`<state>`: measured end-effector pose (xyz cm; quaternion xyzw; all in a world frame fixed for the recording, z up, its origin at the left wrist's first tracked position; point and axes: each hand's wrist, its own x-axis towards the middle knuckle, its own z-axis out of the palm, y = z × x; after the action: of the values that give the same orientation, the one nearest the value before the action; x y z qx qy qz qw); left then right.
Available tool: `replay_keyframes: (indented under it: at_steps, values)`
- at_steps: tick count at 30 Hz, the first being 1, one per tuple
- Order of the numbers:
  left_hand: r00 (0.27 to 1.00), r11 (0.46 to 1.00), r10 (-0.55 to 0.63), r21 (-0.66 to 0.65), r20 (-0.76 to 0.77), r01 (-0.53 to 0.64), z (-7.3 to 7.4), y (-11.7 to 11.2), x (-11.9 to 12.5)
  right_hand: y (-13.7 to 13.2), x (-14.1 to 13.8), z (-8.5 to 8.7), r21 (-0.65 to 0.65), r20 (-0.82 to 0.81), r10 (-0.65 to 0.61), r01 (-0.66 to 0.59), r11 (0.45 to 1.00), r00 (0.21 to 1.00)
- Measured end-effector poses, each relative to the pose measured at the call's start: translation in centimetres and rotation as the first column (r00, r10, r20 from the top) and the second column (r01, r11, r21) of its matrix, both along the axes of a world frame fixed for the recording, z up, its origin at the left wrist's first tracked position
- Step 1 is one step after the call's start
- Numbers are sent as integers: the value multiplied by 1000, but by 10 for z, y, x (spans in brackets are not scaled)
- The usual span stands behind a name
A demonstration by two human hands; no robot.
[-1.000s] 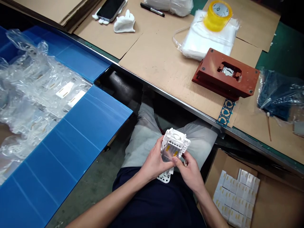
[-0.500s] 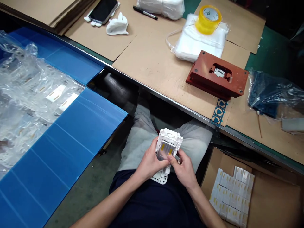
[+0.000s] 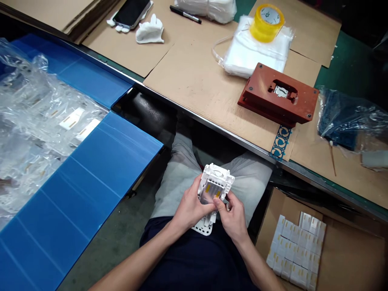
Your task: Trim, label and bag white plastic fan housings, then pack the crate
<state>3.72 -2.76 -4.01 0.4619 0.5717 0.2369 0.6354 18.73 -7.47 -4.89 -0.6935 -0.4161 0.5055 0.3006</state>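
Note:
Between my two hands, above my lap, is a white plastic housing (image 3: 217,172) with a recessed bay and a perforated flap at its near end. A clear panel (image 3: 209,194) with two yellow strips lies in the bay. My left hand (image 3: 191,206) grips the housing's left side, its thumb across the panel's near end. My right hand (image 3: 233,212) is closed on the right side, thumb pressed on the panel near the right yellow strip. The fingers under the housing are hidden.
On the cardboard-covered bench stand a red-brown fixture (image 3: 279,93), yellow tape (image 3: 266,23) on white bags (image 3: 254,54), and a bagged blue item (image 3: 342,121). A blue box (image 3: 100,161) of bagged white parts is at left. A carton (image 3: 348,250) with white pieces sits lower right.
Almost nothing differs. Both hands keep the same hold on the white housing, and the view has shifted very slightly.

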Motion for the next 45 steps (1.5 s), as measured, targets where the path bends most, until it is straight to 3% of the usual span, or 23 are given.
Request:
replay_keyframes:
  at_steps: [5,7,9,11,13,17,20,24,30,36,41,43,45]
  values:
    - [999,995,39,-97,33,-36,0,7,-1,18,12,9,-18,-95,94,-96,995,991]
    - [995,981,72,-185,71,-58,4,11,-4,32,36,19,65,-3,127,-127,990,992]
    - [985,957,121,-278,120,-83,9,15,-7,50,72,29,235,222,52,-105,966,974]
    - [963,928,183,-360,199,-102,17,20,-11,70,115,37,399,480,-85,-131,907,873]
    - [927,896,253,-428,276,-117,25,24,-13,89,157,40,451,642,-157,-204,869,751]
    - [855,828,403,-528,327,-189,40,29,-11,115,203,31,338,781,-8,-412,846,625]
    - [799,786,496,-567,339,-247,47,30,-8,120,207,26,303,796,43,-459,835,603]
    - [737,748,572,-598,361,-288,51,30,-6,116,204,25,341,773,6,-423,840,634]
    - [729,718,606,-612,316,-331,57,29,-5,119,211,22,309,806,-4,-415,856,592]
    - [725,706,610,-637,322,-311,63,28,-6,123,209,24,322,785,-48,-341,883,618]
    - [730,711,602,-633,324,-306,63,25,-6,130,212,23,446,790,-281,-196,873,544]
    - [733,715,599,-627,322,-309,63,25,-7,136,214,27,550,757,-433,-118,827,489]
    - [737,723,593,-618,324,-310,63,24,-7,142,212,37,672,676,-587,-47,739,444]
